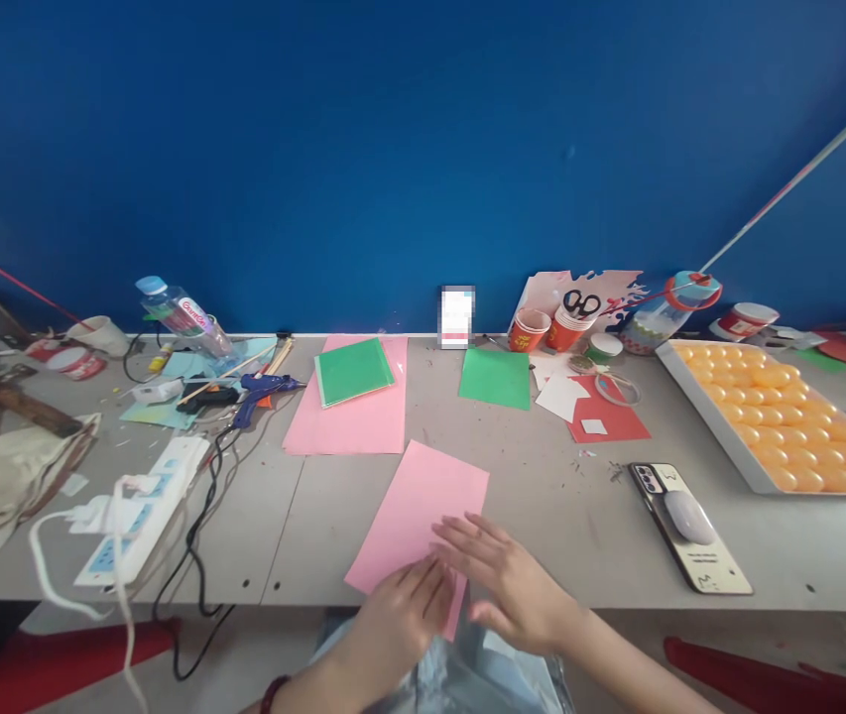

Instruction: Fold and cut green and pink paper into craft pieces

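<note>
I am pressing my right hand [513,587], fingers spread, and left hand [400,613], fingers together, flat onto the near pink sheet [423,496], which is showing no crease, so I judge the work barely begun.

Craft workroom: coloured paper [423,516], glue gun [263,387], scissors [581,302] on cluttered bench [578,496].

Matt pink paper sheet [423,511], smooth

Open tabletop [563,496] between pink sheet [423,501] and phone [690,531]
</note>
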`<state>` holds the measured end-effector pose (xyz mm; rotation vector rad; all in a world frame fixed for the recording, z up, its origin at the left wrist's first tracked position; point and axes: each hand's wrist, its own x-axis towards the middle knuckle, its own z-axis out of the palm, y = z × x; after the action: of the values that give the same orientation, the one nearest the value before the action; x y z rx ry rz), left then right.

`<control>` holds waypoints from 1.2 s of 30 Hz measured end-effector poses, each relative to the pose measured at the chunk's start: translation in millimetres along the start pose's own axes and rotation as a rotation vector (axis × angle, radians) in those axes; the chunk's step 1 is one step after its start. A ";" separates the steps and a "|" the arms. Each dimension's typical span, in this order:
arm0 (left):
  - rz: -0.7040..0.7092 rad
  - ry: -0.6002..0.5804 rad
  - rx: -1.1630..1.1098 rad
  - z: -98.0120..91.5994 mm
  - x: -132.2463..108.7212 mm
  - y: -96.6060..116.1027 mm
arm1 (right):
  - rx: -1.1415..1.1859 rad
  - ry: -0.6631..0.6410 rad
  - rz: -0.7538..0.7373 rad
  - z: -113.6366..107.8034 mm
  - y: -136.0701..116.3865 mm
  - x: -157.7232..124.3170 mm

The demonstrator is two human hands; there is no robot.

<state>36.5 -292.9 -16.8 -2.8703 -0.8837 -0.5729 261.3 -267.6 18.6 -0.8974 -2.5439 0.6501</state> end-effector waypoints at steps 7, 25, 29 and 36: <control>-0.001 -0.042 0.060 10.8 -15.4 1.0 | -0.491 0.207 0.359 -1.6 80.2 -15.2; -0.036 0.076 0.085 16.1 -12.7 6.8 | -0.638 0.153 0.345 11.6 64.1 -12.7; -0.027 0.048 0.092 17.9 -15.0 6.7 | -0.658 0.232 0.435 11.1 69.4 -12.1; -0.032 0.039 0.066 15.7 -12.8 4.5 | -0.586 0.140 0.281 2.6 71.0 -14.5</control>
<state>34.4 -300.4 -36.1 -2.7816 -0.9267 -0.5889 305.4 -228.8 -24.0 -1.4483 -2.5318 -0.1121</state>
